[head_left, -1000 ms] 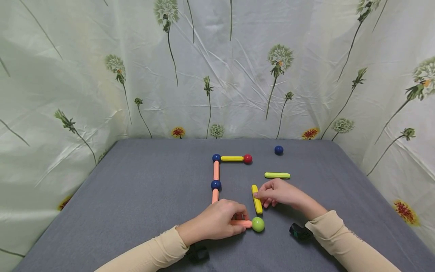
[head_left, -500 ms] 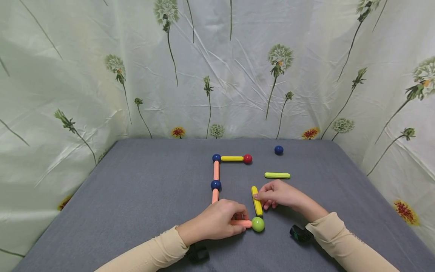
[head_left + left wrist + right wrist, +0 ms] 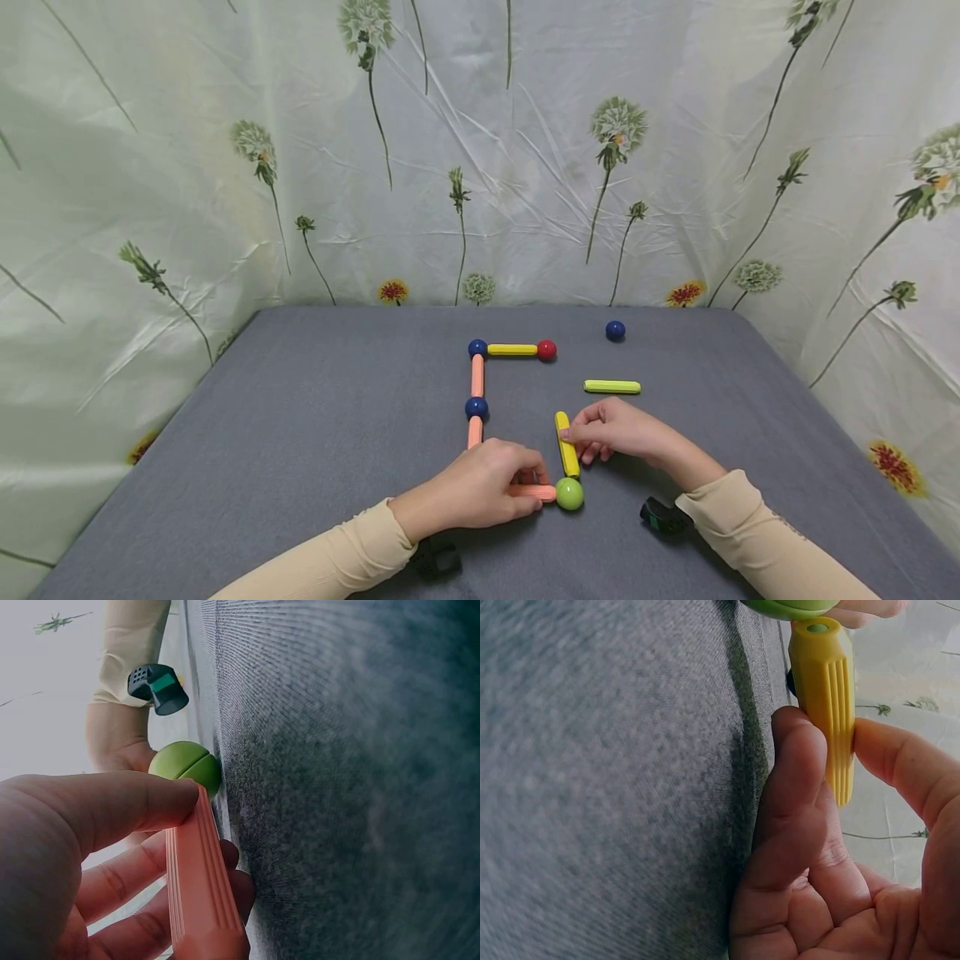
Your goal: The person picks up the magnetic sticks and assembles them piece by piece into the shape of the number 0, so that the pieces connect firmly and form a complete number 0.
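My left hand [image 3: 491, 485] pinches a salmon-pink stick [image 3: 202, 877] between thumb and fingers. The stick's right end meets a green ball [image 3: 569, 494] on the cloth. My right hand [image 3: 618, 429] pinches a yellow stick [image 3: 829, 697] by its sides, pointing away from me in the head view. Its near end is at the green ball; whether they touch is hard to tell. Behind the left hand, a second pink stick [image 3: 476, 431] runs up to a blue ball [image 3: 476, 407]; its lower end is hidden by the hand.
Farther back, another pink stick [image 3: 477, 377] leads to a blue ball [image 3: 477, 349], then a yellow stick [image 3: 512, 350] and red ball [image 3: 547, 350]. A lime stick [image 3: 612, 387] and a loose blue ball [image 3: 615, 331] lie at the right. Flowered curtain [image 3: 540, 167] backs the grey-covered table [image 3: 315, 417].
The yellow stick in my right hand has come slightly nearer, its near end closing the small gap to the green ball. My left hand stays still.
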`<state>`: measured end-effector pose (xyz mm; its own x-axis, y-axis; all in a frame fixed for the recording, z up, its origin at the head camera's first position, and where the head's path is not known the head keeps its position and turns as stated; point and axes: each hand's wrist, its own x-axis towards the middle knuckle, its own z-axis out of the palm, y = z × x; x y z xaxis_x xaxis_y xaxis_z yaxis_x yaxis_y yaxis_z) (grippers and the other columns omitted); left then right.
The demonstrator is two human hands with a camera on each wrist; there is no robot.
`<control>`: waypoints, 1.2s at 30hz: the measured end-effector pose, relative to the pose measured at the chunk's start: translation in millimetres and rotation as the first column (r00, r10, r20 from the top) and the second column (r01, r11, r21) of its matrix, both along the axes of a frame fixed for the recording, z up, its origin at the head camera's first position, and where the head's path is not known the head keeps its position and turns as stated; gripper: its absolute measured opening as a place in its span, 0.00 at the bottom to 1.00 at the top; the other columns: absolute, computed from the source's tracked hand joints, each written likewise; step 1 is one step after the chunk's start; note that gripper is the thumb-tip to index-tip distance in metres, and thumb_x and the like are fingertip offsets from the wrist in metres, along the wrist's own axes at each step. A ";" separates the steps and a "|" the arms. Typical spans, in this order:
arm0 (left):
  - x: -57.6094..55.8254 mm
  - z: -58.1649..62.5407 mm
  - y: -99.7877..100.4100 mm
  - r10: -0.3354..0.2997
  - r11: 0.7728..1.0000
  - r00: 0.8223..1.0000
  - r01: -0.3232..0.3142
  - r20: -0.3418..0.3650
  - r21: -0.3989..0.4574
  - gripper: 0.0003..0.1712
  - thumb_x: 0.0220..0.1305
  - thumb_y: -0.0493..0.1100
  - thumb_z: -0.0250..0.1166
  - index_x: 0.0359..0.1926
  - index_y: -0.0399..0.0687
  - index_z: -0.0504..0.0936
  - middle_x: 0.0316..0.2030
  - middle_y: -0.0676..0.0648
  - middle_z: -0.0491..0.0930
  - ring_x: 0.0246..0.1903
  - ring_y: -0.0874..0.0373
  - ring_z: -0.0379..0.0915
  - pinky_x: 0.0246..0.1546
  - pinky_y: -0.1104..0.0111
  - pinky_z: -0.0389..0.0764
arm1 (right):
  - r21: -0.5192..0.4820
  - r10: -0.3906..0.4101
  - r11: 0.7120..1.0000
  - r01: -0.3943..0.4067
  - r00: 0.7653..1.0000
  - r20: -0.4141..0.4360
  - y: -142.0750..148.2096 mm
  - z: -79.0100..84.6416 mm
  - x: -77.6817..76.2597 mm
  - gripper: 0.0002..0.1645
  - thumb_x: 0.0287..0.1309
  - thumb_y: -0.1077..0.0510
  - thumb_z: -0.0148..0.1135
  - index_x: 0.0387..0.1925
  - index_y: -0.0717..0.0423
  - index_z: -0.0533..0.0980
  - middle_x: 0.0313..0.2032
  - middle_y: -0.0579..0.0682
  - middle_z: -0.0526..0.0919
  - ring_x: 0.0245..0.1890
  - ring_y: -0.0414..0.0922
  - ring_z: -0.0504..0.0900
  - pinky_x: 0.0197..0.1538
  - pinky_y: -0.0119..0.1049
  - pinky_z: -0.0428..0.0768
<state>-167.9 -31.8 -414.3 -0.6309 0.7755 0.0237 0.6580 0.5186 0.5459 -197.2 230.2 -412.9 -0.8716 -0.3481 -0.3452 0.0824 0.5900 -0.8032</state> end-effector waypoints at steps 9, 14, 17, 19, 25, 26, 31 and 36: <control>0.5 0.6 0.2 0.007 1.000 1.000 -0.007 0.000 -0.003 0.07 0.66 0.44 0.78 0.42 0.59 0.88 0.28 0.64 0.77 0.27 0.72 0.69 0.29 0.78 0.72 | -0.031 0.013 0.999 -0.012 1.000 0.013 0.3 1.0 0.8 0.18 0.73 0.45 0.67 0.38 0.57 0.84 0.28 0.44 0.87 0.31 0.39 0.85 0.38 0.35 0.83; 0.7 0.3 0.4 0.007 1.000 1.000 -0.007 -0.001 -0.001 0.07 0.66 0.44 0.78 0.41 0.59 0.88 0.28 0.64 0.77 0.27 0.72 0.69 0.28 0.78 0.71 | -0.025 0.007 1.000 -0.007 1.000 0.012 -0.5 1.1 1.0 0.18 0.73 0.45 0.67 0.38 0.57 0.84 0.28 0.44 0.87 0.31 0.39 0.85 0.38 0.35 0.84; 0.7 0.2 0.3 0.008 1.000 1.000 -0.008 0.000 0.000 0.07 0.66 0.44 0.78 0.41 0.59 0.87 0.28 0.64 0.77 0.27 0.72 0.69 0.28 0.78 0.71 | -0.010 -0.004 1.000 0.004 1.000 0.013 -1.5 1.1 1.0 0.18 0.73 0.45 0.67 0.38 0.56 0.84 0.28 0.44 0.87 0.31 0.39 0.85 0.39 0.36 0.83; 0.8 0.2 0.2 0.008 1.000 1.000 -0.008 0.004 0.001 0.07 0.66 0.44 0.78 0.41 0.59 0.88 0.28 0.64 0.77 0.27 0.72 0.68 0.28 0.77 0.71 | 0.001 -0.011 1.000 0.011 1.000 0.014 -2.4 1.1 0.8 0.19 0.72 0.44 0.68 0.38 0.56 0.84 0.28 0.44 0.87 0.32 0.39 0.85 0.39 0.36 0.83; 0.6 0.6 0.4 0.012 1.000 1.000 -0.012 0.013 0.000 0.07 0.66 0.44 0.78 0.42 0.58 0.88 0.28 0.64 0.77 0.27 0.71 0.69 0.28 0.77 0.71 | 0.006 -0.005 1.000 0.005 1.000 0.010 -3.8 3.7 1.6 0.19 0.72 0.44 0.68 0.39 0.57 0.85 0.28 0.44 0.87 0.31 0.39 0.85 0.38 0.36 0.83; 0.5 0.5 0.4 0.012 1.000 1.000 -0.012 0.012 -0.001 0.07 0.66 0.44 0.78 0.42 0.58 0.88 0.28 0.64 0.77 0.27 0.71 0.69 0.28 0.77 0.71 | 0.004 -0.003 1.000 0.003 1.000 0.010 -4.0 4.3 1.8 0.19 0.72 0.44 0.68 0.39 0.57 0.85 0.28 0.44 0.87 0.31 0.39 0.85 0.38 0.36 0.83; 1.1 0.3 0.3 0.007 1.000 1.000 -0.007 0.000 0.002 0.07 0.66 0.44 0.78 0.42 0.58 0.88 0.28 0.64 0.77 0.28 0.71 0.69 0.29 0.77 0.71 | -0.007 0.008 1.000 -0.008 1.000 0.016 -3.4 5.1 1.0 0.19 0.73 0.45 0.67 0.40 0.58 0.85 0.28 0.44 0.87 0.31 0.39 0.85 0.37 0.34 0.83; 1.3 0.5 0.1 0.008 1.000 1.000 -0.007 -0.012 0.005 0.07 0.66 0.44 0.78 0.42 0.58 0.88 0.29 0.64 0.77 0.29 0.71 0.69 0.30 0.78 0.72 | -0.010 0.001 1.000 -0.001 1.000 0.029 -0.6 4.3 -2.0 0.18 0.74 0.47 0.67 0.44 0.60 0.86 0.29 0.45 0.88 0.31 0.38 0.85 0.37 0.33 0.84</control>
